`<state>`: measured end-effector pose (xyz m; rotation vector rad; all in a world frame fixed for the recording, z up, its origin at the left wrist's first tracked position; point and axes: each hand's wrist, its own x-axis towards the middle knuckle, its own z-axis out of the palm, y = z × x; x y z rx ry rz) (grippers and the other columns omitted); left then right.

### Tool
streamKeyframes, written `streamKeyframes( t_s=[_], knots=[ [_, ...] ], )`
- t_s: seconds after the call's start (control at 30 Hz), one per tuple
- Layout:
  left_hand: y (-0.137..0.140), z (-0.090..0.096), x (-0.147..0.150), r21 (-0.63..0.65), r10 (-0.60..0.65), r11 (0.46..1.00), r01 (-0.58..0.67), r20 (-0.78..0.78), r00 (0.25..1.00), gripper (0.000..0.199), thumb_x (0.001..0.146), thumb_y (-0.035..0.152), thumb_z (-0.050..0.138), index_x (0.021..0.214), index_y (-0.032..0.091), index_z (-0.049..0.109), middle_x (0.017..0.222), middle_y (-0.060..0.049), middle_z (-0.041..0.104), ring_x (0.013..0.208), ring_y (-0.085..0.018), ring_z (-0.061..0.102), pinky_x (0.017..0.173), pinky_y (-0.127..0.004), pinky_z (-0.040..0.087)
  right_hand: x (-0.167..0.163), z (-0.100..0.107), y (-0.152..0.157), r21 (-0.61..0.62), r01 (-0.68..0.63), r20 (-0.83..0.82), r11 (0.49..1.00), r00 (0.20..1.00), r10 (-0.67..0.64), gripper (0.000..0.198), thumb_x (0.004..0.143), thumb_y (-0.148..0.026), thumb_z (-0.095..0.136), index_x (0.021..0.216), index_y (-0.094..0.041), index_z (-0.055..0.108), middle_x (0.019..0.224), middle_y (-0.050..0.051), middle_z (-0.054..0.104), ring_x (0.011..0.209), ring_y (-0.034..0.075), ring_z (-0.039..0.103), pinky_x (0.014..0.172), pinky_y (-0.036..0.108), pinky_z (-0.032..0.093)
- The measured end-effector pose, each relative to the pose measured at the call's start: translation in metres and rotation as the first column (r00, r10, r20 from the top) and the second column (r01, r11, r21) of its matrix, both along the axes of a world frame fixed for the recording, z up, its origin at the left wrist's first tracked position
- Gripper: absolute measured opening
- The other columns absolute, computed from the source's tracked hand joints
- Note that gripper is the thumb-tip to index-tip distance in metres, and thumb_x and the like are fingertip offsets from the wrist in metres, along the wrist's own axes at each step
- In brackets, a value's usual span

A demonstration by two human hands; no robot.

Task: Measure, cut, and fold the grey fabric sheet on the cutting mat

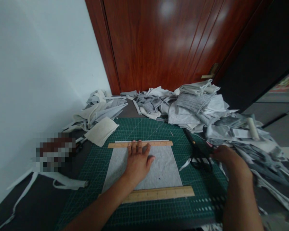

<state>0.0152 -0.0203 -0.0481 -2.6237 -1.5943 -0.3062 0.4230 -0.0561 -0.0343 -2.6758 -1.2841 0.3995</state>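
My left hand [137, 163] lies spread on a grey fabric piece [162, 168], its fingertips pressing a narrow wooden ruler [160, 143] across the fabric's far edge. A wider wooden ruler [163, 193] lies along the near edge, partly behind my left forearm. Black scissors [200, 161] rest on the green cutting mat [139, 128], handles toward me. Just right of those handles is my right hand [225, 154], fingers curled in at the mat's right side. A small dark and pinkish thing [209, 144] shows by its fingertips; whether it is held is unclear.
Folded grey and white cloths [195, 107] are heaped at the back right, with scraps [250, 134] spilling down the right side. More cloth pieces [102, 130] lie at the left by the wall [50, 57]. A blurred-out patch [55, 152] and fabric strips [67, 183] are at far left.
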Motion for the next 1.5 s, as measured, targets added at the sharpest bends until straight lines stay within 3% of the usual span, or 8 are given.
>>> streamKeyframes(
  t_s=[0.17, 0.27, 0.37, 0.47, 0.6, 0.77, 1.23, 1.5],
  knots=[
    [0.0, -0.001, 0.0, -0.017, 0.004, 1.0, -0.004, 0.001, 1.0, 0.06, 0.102, 0.057, 0.051, 0.154, 0.028, 0.051, 0.158, -0.017, 0.046, 0.15, -0.047, 0.034, 0.12, -0.064, 0.025, -0.007, 0.006, -0.003, 0.138, -0.04, 0.017, 0.99, 0.999, 0.038, 0.031, 0.069, -0.018, 0.073, 0.045, -0.025, 0.056, 0.054, 0.007, 0.065, 0.067, 0.031, 0.071, 0.065, 0.037, 0.05],
    [0.001, -0.004, 0.0, -0.024, 0.001, 1.0, -0.001, 0.008, 1.0, 0.061, 0.102, 0.057, 0.05, 0.155, 0.028, 0.05, 0.16, -0.018, 0.044, 0.15, -0.048, 0.033, 0.121, -0.065, 0.024, -0.02, 0.011, 0.002, 0.302, -0.069, 0.036, 0.951, 0.997, 0.061, 0.018, 0.083, -0.029, 0.062, 0.074, -0.018, 0.074, 0.077, 0.016, 0.074, 0.084, 0.036, 0.072, 0.074, 0.041, 0.051],
    [0.002, -0.007, 0.0, -0.029, 0.005, 1.0, -0.005, 0.014, 1.0, 0.062, 0.102, 0.058, 0.05, 0.156, 0.027, 0.048, 0.161, -0.019, 0.043, 0.151, -0.048, 0.031, 0.121, -0.066, 0.024, -0.044, 0.016, 0.013, 0.432, -0.135, 0.002, 0.892, 0.989, 0.148, 0.042, 0.087, -0.037, 0.056, 0.111, -0.009, 0.074, 0.091, 0.018, 0.075, 0.088, 0.034, 0.07, 0.076, 0.041, 0.051],
    [0.0, -0.006, 0.001, -0.04, 0.005, 0.999, -0.004, 0.024, 1.0, 0.062, 0.102, 0.058, 0.048, 0.157, 0.028, 0.047, 0.162, -0.018, 0.042, 0.151, -0.048, 0.03, 0.12, -0.067, 0.023, -0.083, 0.015, 0.023, 0.5, -0.241, -0.098, 0.832, 0.939, 0.331, 0.053, 0.086, -0.048, 0.057, 0.122, -0.011, 0.072, 0.087, 0.011, 0.075, 0.076, 0.027, 0.068, 0.069, 0.037, 0.052],
    [-0.004, -0.006, 0.001, -0.073, -0.004, 0.997, 0.007, 0.037, 0.999, 0.065, 0.101, 0.06, 0.049, 0.157, 0.026, 0.046, 0.164, -0.018, 0.039, 0.153, -0.049, 0.027, 0.121, -0.07, 0.021, -0.141, 0.008, 0.021, 0.6, -0.212, -0.454, 0.772, 0.704, 0.546, 0.059, 0.086, -0.063, 0.063, 0.121, -0.016, 0.072, 0.081, 0.005, 0.073, 0.076, 0.024, 0.067, 0.073, 0.035, 0.053],
    [-0.007, -0.009, 0.0, -0.068, -0.003, 0.998, 0.008, 0.074, 0.997, 0.069, 0.101, 0.062, 0.047, 0.159, 0.026, 0.042, 0.166, -0.019, 0.035, 0.154, -0.05, 0.023, 0.121, -0.071, 0.02, -0.181, -0.004, 0.013, 0.533, -0.109, -0.751, 0.839, 0.397, 0.528, 0.058, 0.074, -0.067, 0.079, 0.106, -0.019, 0.075, 0.081, 0.004, 0.073, 0.075, 0.022, 0.065, 0.069, 0.032, 0.05],
    [-0.008, -0.012, -0.002, -0.093, -0.03, 0.995, 0.041, 0.117, 0.993, 0.069, 0.102, 0.063, 0.043, 0.16, 0.025, 0.04, 0.167, -0.021, 0.03, 0.155, -0.052, 0.018, 0.122, -0.072, 0.018, -0.186, 0.001, 0.013, 0.45, 0.131, -0.881, 0.883, 0.224, 0.416, 0.056, 0.054, -0.061, 0.097, 0.086, -0.022, 0.074, 0.07, 0.001, 0.073, 0.072, 0.019, 0.065, 0.071, 0.029, 0.051],
    [-0.007, -0.014, -0.002, -0.081, -0.037, 0.996, 0.048, 0.132, 0.99, 0.07, 0.101, 0.064, 0.047, 0.159, 0.024, 0.042, 0.167, -0.021, 0.03, 0.155, -0.053, 0.018, 0.121, -0.072, 0.019, -0.186, 0.005, 0.014, 0.434, 0.199, -0.892, 0.878, 0.227, 0.39, 0.053, 0.052, -0.06, 0.098, 0.08, -0.02, 0.076, 0.072, 0.001, 0.074, 0.071, 0.015, 0.064, 0.066, 0.024, 0.047]
  ],
)
